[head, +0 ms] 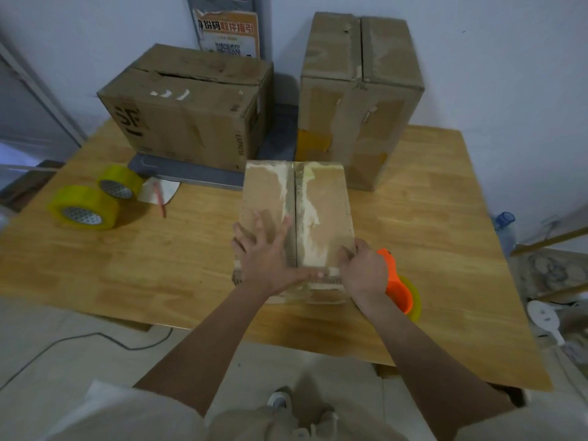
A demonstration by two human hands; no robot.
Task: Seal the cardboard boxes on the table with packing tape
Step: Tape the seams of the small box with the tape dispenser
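Two yellow tape rolls (pixel 95 198) lie on the wooden table (pixel 159 259), well to the left of the left hand (pixel 267 256), with a red pen (pixel 160 198) just beside them. The left hand lies flat, fingers spread, on the small box (pixel 327 211) at the near table edge, pressing its left flap beside the centre seam. The right hand (pixel 362 272) grips the box's near right corner, fingers curled over the edge; an orange tape dispenser (pixel 397 288) sits just right of it, whether held or merely touched is unclear. Beyond both hands stand two larger boxes, one low (pixel 191 122), one tall (pixel 359 97), seams untaped. The risk: the torn, paper-stripped seam may give new tape poor grip, and an uneven press could let the flaps spring apart.
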